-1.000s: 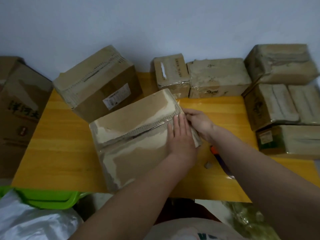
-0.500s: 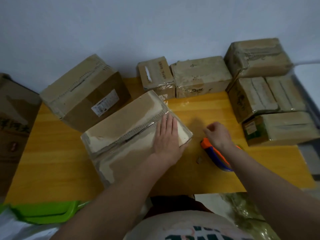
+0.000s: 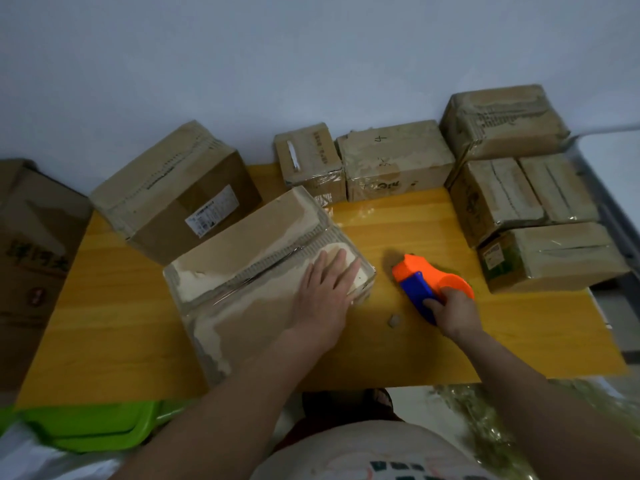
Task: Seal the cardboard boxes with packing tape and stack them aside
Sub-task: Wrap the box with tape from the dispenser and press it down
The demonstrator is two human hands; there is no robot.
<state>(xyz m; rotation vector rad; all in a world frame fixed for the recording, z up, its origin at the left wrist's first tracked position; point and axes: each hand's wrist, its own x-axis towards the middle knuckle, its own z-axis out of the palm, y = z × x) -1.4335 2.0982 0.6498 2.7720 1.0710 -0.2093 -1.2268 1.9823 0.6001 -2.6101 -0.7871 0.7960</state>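
Note:
A flat cardboard box (image 3: 249, 268) lies in front of me on the yellow table (image 3: 433, 233), with clear tape along its middle seam. My left hand (image 3: 325, 292) rests flat on the box's right end, fingers straight. To the right of the box is an orange and blue tape dispenser (image 3: 426, 278) on the table. My right hand (image 3: 453, 311) grips the dispenser's blue handle from the near side.
A larger labelled box (image 3: 173, 188) stands at the back left. Several taped boxes (image 3: 394, 157) line the back edge, and a stack (image 3: 536, 209) fills the right side. A tall carton (image 3: 31, 258) stands off the left edge. A green bin lid (image 3: 93, 424) is below.
My right hand left the box's right end, moved right to the tape dispenser and took hold of its handle. My left hand stayed flat on the box.

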